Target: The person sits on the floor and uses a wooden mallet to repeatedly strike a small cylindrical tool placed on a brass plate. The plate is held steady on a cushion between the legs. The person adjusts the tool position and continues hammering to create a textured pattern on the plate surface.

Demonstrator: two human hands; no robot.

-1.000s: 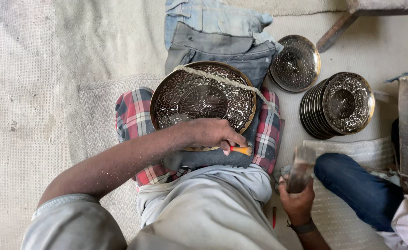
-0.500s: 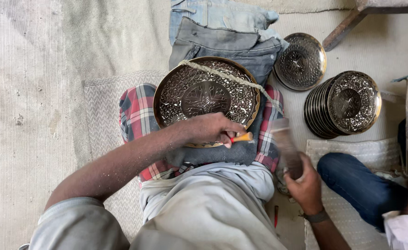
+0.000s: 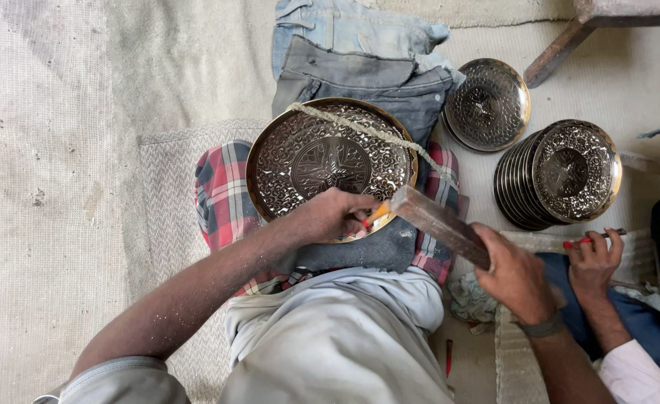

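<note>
- Looking down through the head camera, I see the biggest surface first: a pale woven floor mat [image 3: 83, 187], coarse and ribbed, under everything.
- Folded denim garments [image 3: 360, 52], blue over grey, lie soft and creased at the far side, with a red checked cloth [image 3: 221, 194] spread beneath the work.
- On that padding sits the large round metal tray [image 3: 330, 161], dark and shiny, its face covered in fine embossed floral relief around a central medallion; a frayed cord [image 3: 360, 129] runs slantwise across its upper rim.
- To the right, a stack of smaller round plates [image 3: 562, 176] leans on edge with the same chased pattern, and one single plate [image 3: 487, 105] lies flat just beside the denim.
- My right hand [image 3: 513, 277] is clenched around a wooden mallet [image 3: 438, 224], a squared, rough, brown block. Its long axis runs diagonally, from my fist at lower right up to its blunt end at upper left, which points at the tool in my other hand.
- My left hand [image 3: 330, 217] rests on the tray's near rim, fingers pinched closed on a small chisel [image 3: 375, 215] with an orange-yellow shaft; it slants up to the right toward the mallet's end, nearly meeting it.
- Another person's hand [image 3: 592, 258] at the right edge holds a thin red-tipped tool [image 3: 592, 239], lying roughly level.
</note>
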